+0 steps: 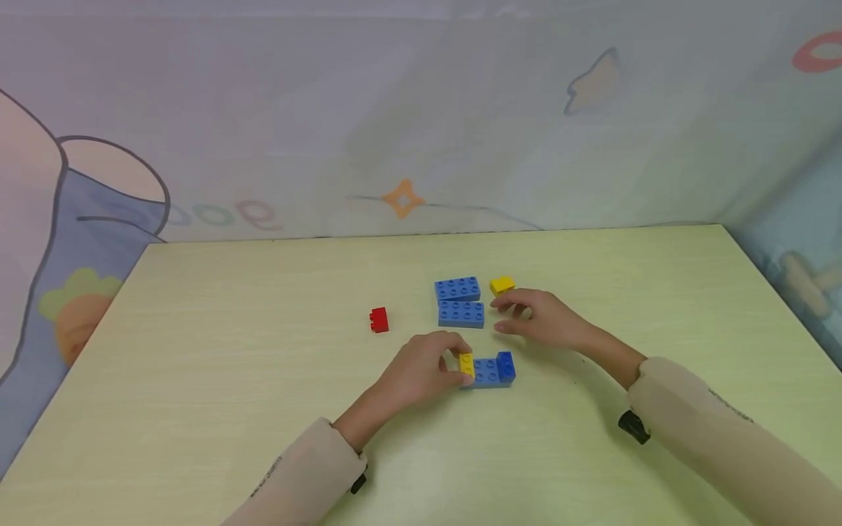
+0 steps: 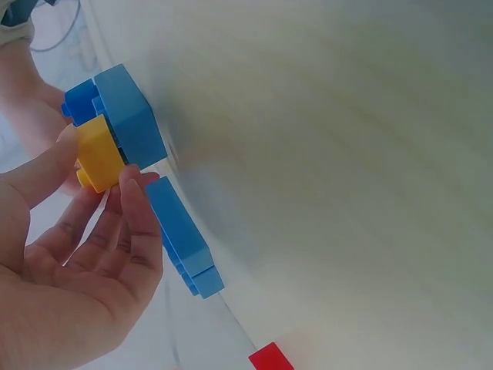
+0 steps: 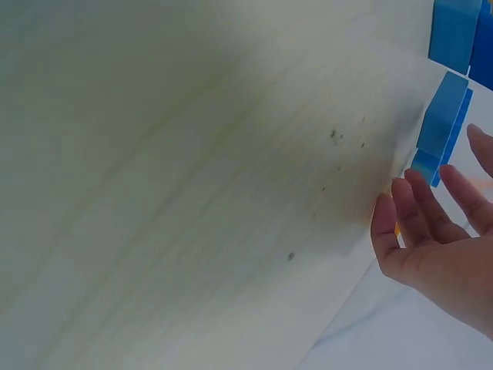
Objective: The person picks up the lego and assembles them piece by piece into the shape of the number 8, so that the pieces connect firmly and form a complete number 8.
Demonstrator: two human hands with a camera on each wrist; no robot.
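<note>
A pale yellow-green wooden table (image 1: 197,351) with a faint grain fills the near and middle ground, its far edge running straight across against the wall. Behind it hangs a pastel backdrop (image 1: 421,109) printed with cartoon shapes: an orange four-pointed star (image 1: 403,198) at centre, a carrot (image 1: 79,314) at far left, a red ring (image 1: 818,52) at upper right. Light is soft and even.
</note>
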